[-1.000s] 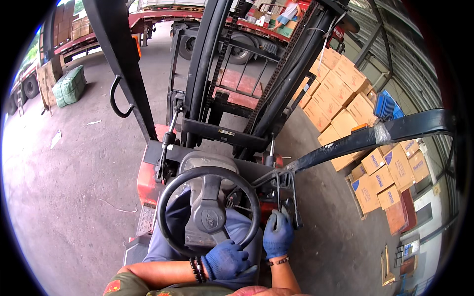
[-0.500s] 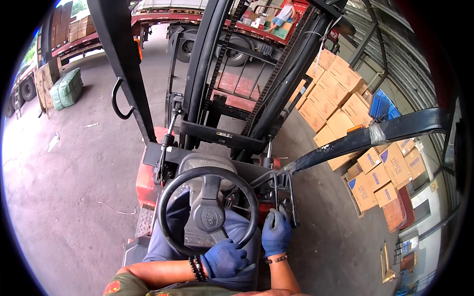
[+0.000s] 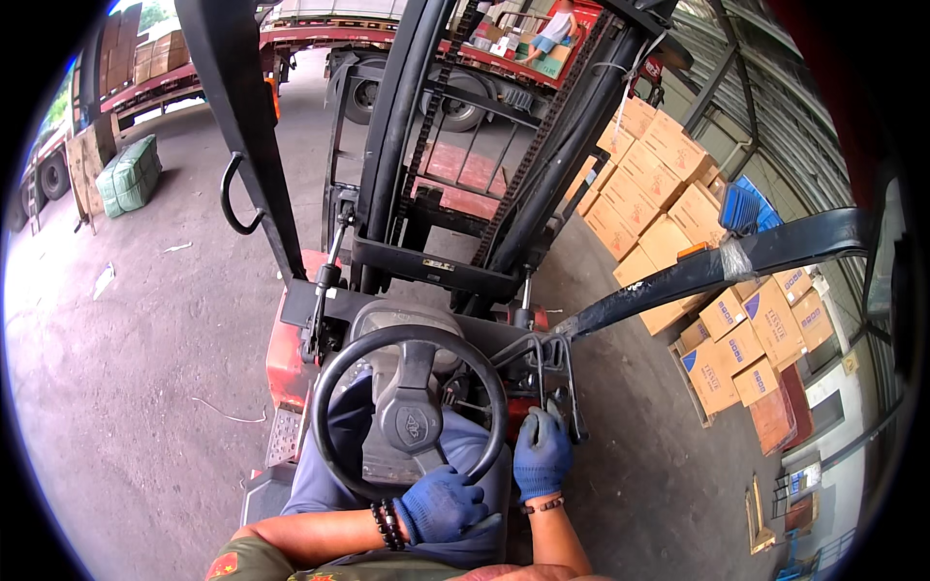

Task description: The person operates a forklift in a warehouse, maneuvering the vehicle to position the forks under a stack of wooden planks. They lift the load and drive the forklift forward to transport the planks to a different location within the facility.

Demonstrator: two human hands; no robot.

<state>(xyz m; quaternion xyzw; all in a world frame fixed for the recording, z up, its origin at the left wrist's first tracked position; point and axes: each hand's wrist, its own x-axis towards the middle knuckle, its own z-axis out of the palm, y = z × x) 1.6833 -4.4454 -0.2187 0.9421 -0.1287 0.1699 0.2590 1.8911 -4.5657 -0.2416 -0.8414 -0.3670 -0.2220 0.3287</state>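
Observation:
My left hand (image 3: 444, 505), in a blue glove, is closed at the lower rim of the black steering wheel (image 3: 415, 335). Its palm side and part of the rim beneath it are hidden. To the right of the wheel, my right hand (image 3: 542, 453), also blue-gloved, has its fingers curled round the lower end of a black control lever (image 3: 542, 378). Another bent lever (image 3: 575, 397) stands just right of that hand, apart from the palm. Ahead rises the forklift's black mast (image 3: 387, 145) with its chains, and the load guard bars show between its rails.
A red flatbed truck (image 3: 310, 35) stands across the front, with a seated person (image 3: 555, 31) on it. Stacked cartons (image 3: 651, 179) and a pallet of cartons (image 3: 731, 353) line the right side. A green wrapped bale (image 3: 129, 176) sits left. The forklift's pillars frame the view.
Almost nothing differs. Both hands keep their places at the wheel and the lever, and the forklift's surroundings stay where they were.

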